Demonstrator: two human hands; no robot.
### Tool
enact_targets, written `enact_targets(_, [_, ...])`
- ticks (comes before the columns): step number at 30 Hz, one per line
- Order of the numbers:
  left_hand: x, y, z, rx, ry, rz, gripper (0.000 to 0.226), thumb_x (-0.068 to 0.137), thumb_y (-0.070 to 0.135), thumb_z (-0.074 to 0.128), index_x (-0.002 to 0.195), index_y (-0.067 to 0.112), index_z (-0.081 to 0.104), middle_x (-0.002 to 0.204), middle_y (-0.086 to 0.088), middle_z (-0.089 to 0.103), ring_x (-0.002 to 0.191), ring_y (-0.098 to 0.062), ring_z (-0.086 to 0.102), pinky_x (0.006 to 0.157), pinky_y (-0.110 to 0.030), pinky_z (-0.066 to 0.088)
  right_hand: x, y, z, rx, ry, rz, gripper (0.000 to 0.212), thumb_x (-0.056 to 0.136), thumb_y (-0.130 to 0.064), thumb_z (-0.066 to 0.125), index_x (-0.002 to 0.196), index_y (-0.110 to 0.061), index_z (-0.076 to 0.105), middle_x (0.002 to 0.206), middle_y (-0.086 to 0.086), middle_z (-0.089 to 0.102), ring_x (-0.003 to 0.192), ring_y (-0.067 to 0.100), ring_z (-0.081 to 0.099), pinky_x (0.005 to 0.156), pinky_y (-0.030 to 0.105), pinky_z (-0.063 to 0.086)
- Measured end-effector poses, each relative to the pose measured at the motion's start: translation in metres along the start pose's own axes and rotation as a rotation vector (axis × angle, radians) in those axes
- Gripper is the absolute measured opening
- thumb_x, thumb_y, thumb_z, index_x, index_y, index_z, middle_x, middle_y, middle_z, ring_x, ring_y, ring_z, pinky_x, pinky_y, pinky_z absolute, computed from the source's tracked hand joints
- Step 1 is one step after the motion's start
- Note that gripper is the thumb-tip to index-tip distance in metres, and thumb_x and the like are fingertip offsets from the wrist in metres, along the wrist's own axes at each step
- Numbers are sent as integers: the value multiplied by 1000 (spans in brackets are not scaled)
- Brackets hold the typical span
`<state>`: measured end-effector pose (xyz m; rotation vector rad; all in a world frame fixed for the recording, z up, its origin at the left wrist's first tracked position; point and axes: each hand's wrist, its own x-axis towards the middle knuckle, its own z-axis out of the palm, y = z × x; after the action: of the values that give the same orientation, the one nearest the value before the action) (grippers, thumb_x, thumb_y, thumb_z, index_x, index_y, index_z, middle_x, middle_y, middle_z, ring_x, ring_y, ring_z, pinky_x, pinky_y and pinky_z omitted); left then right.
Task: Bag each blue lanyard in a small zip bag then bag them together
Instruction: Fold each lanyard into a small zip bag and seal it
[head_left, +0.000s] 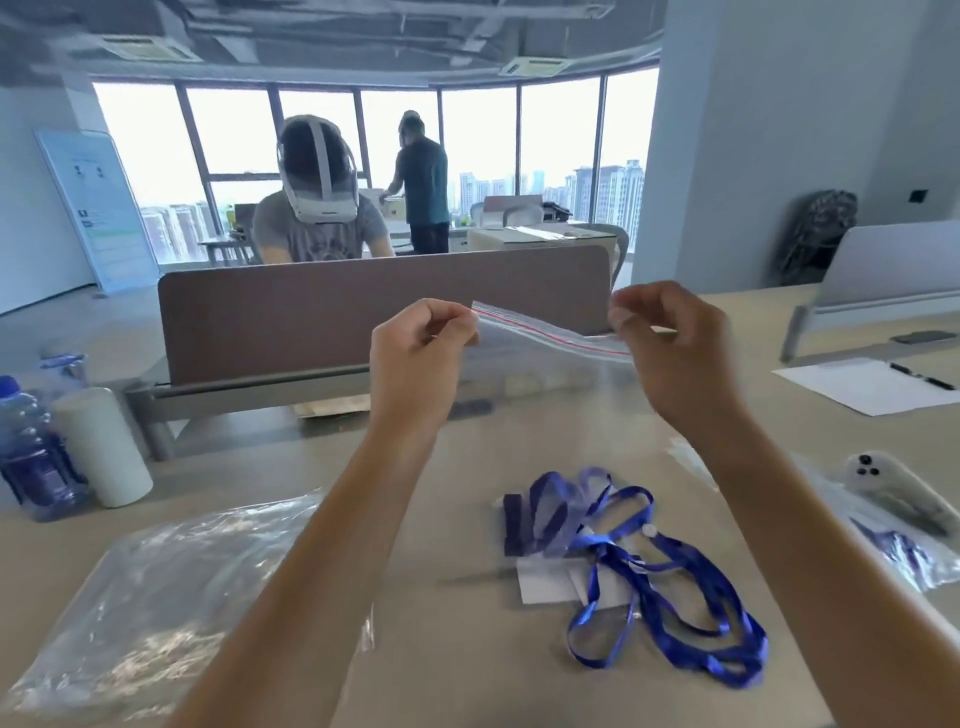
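I hold a clear zip bag (545, 358) with a red seal line up in the air over the table. My left hand (421, 348) pinches its left top corner and my right hand (670, 343) pinches its right top corner. Below, on the table, a loose blue lanyard (670, 608) lies in loops on a white card. Just left of it lies a small bag (540, 514) with a folded blue lanyard inside. At the right edge another bag (904, 556) shows blue ribbon inside.
A large crumpled clear bag (156, 587) lies at the left front. A water bottle (31, 452) and a white roll (101, 447) stand far left. A white controller (893, 488) rests at the right, with paper and a pen (872, 384) behind. A brown divider (322, 317) crosses the desk; a person sits beyond.
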<state>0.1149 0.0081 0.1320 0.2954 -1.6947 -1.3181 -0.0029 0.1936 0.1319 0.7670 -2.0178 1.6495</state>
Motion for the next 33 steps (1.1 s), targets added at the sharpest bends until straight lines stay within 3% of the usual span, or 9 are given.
enact_targets(3, [-2,-2,11,42,-53,49,10,90,10,70,83,16,76,75,0,73,63,-3,56,63,-16,47,1,-15,7,-19,-192,-52,12,91,-41,75,101,-34,77,94,-21,75,90,-7,67,81,14,50])
enact_targets(5, [-7,-2,15,56,-78,72,11,89,9,71,83,17,76,76,-1,73,64,-6,58,62,-18,47,0,-19,11,-41,-325,-102,14,89,-39,79,100,-32,77,93,-20,75,87,-9,66,77,6,46])
enact_targets(9, [-21,1,18,108,-107,112,7,90,9,72,87,14,77,79,0,74,69,-12,63,59,-14,48,-2,-17,14,-52,-435,-170,5,88,-31,81,91,-27,79,82,-15,76,77,-1,68,75,15,50])
enact_targets(13, [-35,9,14,90,-91,79,4,89,10,75,89,13,79,79,-3,76,72,-16,69,52,-12,47,-6,-17,8,-28,-446,-202,3,87,-27,82,89,-26,80,78,-14,75,73,0,66,70,11,48])
enact_targets(16, [-43,14,12,99,-94,89,6,87,10,77,85,15,79,77,0,77,72,-11,71,60,-17,51,-10,-17,2,10,-463,-198,3,87,-27,82,88,-26,79,78,-12,75,71,0,66,70,13,50])
enact_targets(22, [-58,24,11,203,-135,175,5,89,11,75,88,13,80,78,3,77,78,-17,74,75,-31,59,-18,-20,-10,34,-525,-223,4,88,-28,82,86,-25,79,77,-10,75,69,1,65,67,12,48])
enact_targets(29, [-70,30,12,326,-118,253,7,93,13,71,90,15,76,82,6,74,78,-12,68,69,-14,50,-26,-18,-20,48,-520,-217,5,88,-28,81,86,-24,79,76,-12,74,67,0,63,66,13,48])
enact_targets(33, [-75,29,17,284,-129,177,4,93,16,71,90,15,74,82,3,74,76,-12,67,70,-23,55,-27,-17,-25,14,-517,-230,5,88,-27,81,85,-24,79,74,-11,73,65,-1,61,66,15,47])
